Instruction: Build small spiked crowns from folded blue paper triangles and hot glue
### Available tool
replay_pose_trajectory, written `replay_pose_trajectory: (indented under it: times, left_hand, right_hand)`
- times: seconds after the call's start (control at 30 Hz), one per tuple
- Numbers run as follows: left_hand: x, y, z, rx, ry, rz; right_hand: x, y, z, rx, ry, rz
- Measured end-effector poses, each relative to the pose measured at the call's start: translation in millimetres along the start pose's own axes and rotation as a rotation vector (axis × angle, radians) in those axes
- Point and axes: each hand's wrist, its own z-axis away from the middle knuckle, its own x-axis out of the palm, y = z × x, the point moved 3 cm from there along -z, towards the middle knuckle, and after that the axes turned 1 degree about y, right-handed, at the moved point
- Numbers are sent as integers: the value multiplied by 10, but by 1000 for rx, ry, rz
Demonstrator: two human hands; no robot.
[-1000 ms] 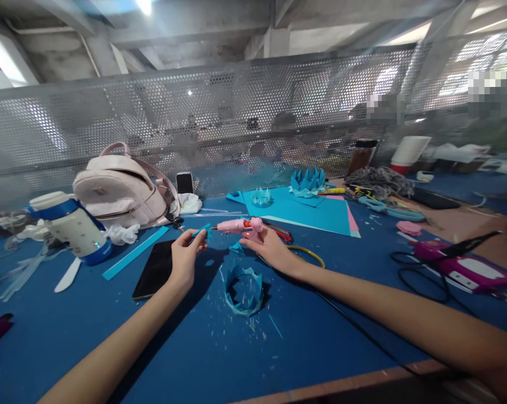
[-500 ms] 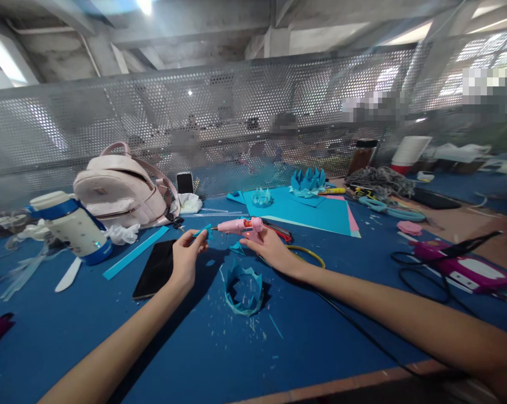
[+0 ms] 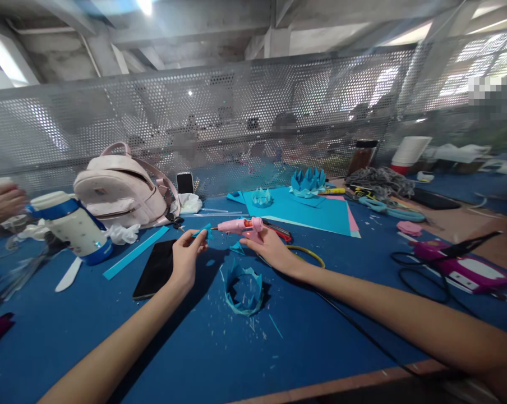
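Observation:
My left hand (image 3: 187,252) pinches a small folded piece of blue paper (image 3: 202,230) between thumb and fingers. Wrapped round the handle of a pink hot glue gun (image 3: 239,225) is my right hand (image 3: 268,247). The gun's nozzle points left and meets or nearly meets the paper piece. A blue paper crown (image 3: 244,292), a ring with pointed tips, stands on the table below and between my hands. Just behind it lies a small blue paper triangle (image 3: 236,248). A black phone (image 3: 156,270) rests beside my left wrist.
Blue paper sheets (image 3: 279,210) carry a smaller crown (image 3: 262,197) and a larger one (image 3: 307,182). At left stand a bottle (image 3: 70,224) and a pale backpack (image 3: 119,188). A purple device (image 3: 464,266) with black cord lies right. Another person's hand (image 3: 3,205) is far left.
Another person's blurred hand has come into view at the far left, near the bottle. My hands, the glue gun and the paper piece look almost unmoved.

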Motion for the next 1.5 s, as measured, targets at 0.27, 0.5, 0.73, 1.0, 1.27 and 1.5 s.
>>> replay_pose_trajectory:
  times: [0.27,0.5,0.73,1.0,1.27,1.5]
  left_hand:
    - [0,-15,-6,-20,5,57]
    - [3,-23,-17,-24,-10,79]
    - [-12,-36,-21,-30,2,70]
    - [-27,-54,-31,-37,7,56]
    - [-2,-49,-23,-42,-21,44]
    - [-11,-52,-38,-33,-29,69]
  right_hand:
    - [9,-4,15,11,6,-6]
    - [-2,-2,-1,-3,-1,2]
    - [6,14,4,4,6,-2]
    - [4,32,-2,-1,22,-24]
    - [11,51,-8,-3,15,-41]
    - [8,47,-5,5,28,-29]
